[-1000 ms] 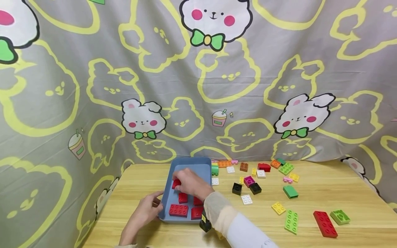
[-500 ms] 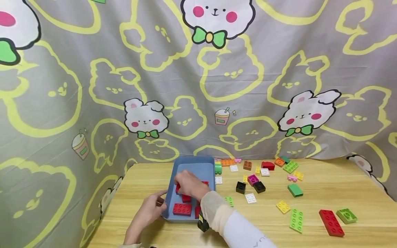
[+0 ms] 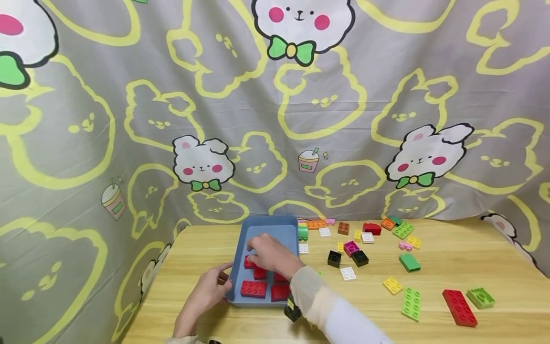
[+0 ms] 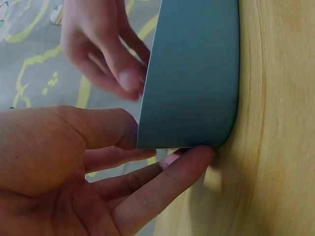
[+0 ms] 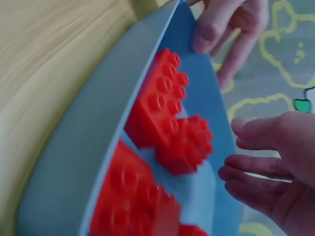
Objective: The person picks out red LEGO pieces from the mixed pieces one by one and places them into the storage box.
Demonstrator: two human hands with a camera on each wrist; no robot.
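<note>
A blue plastic tray (image 3: 273, 228) stands on the table, with several red toy building bricks inside. One is a long eight-stud brick (image 3: 253, 288) near the front wall; a smaller red brick (image 3: 248, 262) lies at the left, partly under the right hand. My left hand (image 3: 206, 292) pinches the tray's front left corner, thumb at the rim and fingertips against the outer wall (image 4: 192, 78). My right hand (image 3: 271, 255) hovers over the tray's middle. In the right wrist view its loosely bent fingers hold nothing, beside the red bricks (image 5: 160, 101).
Many loose bricks are spread right of the tray, among them a black brick (image 3: 334, 258), a green brick (image 3: 410, 262), a lime plate (image 3: 411, 304) and a long red brick (image 3: 460, 307). A patterned grey curtain (image 3: 343, 119) hangs behind the table (image 3: 361, 315).
My right hand has let go of the small red brick at the tray's left side and lifted slightly to the right. My left hand keeps its hold on the tray.
</note>
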